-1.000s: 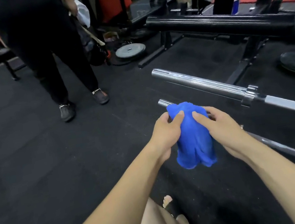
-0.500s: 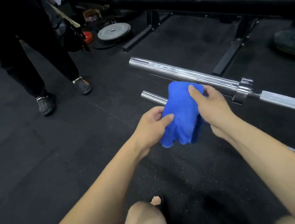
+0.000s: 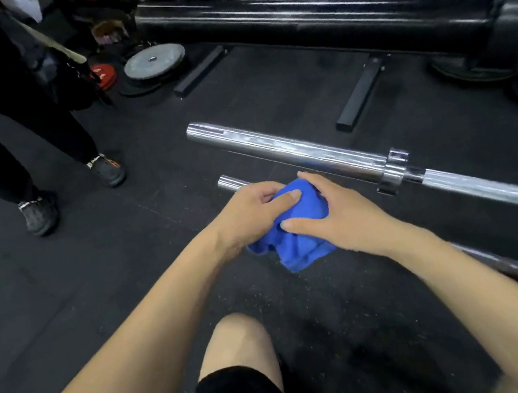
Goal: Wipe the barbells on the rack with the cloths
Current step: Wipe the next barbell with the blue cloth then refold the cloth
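Observation:
A bunched blue cloth [image 3: 296,241] sits between both hands, over the near end of a thin chrome barbell [image 3: 232,182]. My left hand [image 3: 247,215] grips the cloth from the left, thumb pressed on top. My right hand [image 3: 337,217] holds it from the right, fingers wrapped over it. Only the thin bar's tip shows past the cloth; the rest runs under my right arm. A thicker chrome barbell [image 3: 294,148] with a collar [image 3: 393,171] lies just beyond, running right. A large black barbell sleeve [image 3: 307,25] hangs higher, farther back.
Another person in black trousers and dark shoes [image 3: 39,212] stands at the left. Weight plates [image 3: 154,60] lie on the black rubber floor behind. Black rack feet [image 3: 361,95] cross the floor under the bars. My bare knee [image 3: 237,338] is below the hands.
The cloth has gone from hanging loose over the thin bar to being bunched tight between both hands. My hands have closed in around it, and the camera has tilted down and closer.

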